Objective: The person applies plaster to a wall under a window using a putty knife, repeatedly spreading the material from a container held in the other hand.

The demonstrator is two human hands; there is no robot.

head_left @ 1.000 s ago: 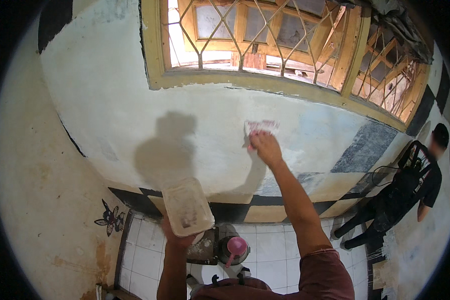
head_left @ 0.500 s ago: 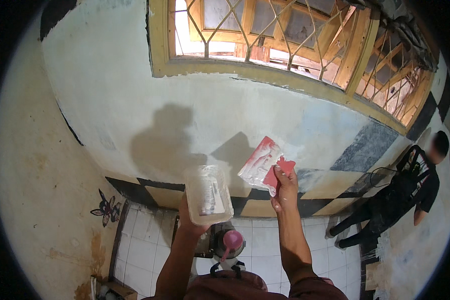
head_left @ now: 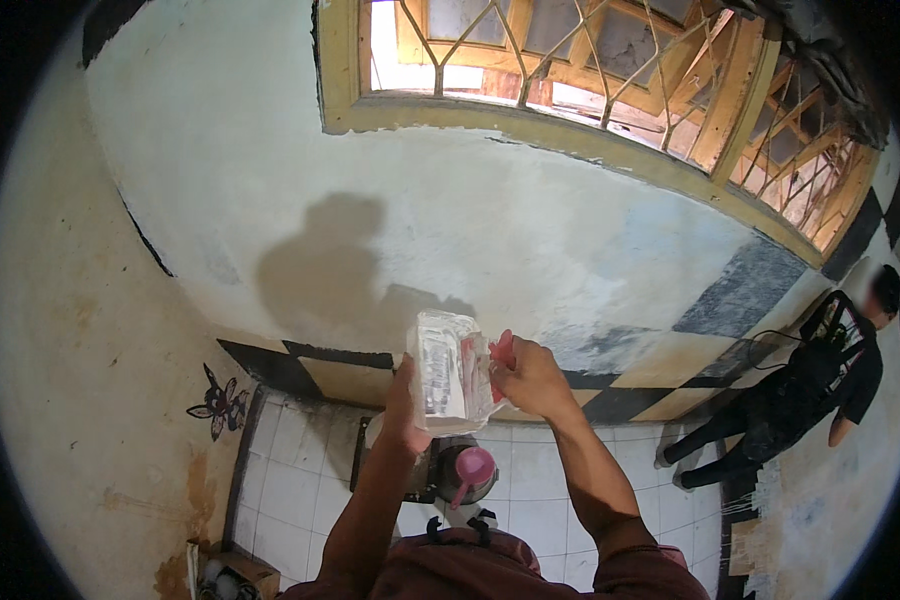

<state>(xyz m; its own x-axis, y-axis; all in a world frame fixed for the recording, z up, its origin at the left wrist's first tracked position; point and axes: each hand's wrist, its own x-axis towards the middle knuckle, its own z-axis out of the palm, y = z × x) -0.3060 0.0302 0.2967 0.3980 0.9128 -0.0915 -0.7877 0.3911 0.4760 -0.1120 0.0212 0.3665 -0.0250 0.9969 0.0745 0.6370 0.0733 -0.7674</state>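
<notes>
My left hand grips a whitish rectangular plastic tub by its left side; white putty coats its inside. A red putty spreader is in my right hand, fingers closed round its handle. Its wide blade, smeared with white paste, is at the tub's right rim, partly hidden by the tub wall and the paste. Both hands are held in front of a wall with a patchy whitish coat.
Above is a yellow-framed window with metal bars. Black and cream checks run low along the wall. On the tiled floor stands a container with a pink dipper. A person in black stands at right; a cardboard box is lower left.
My right hand has brought the spreader from the wall side leftward to the tub's right rim. The tub has shifted slightly right and tilted; the view has moved a little.
</notes>
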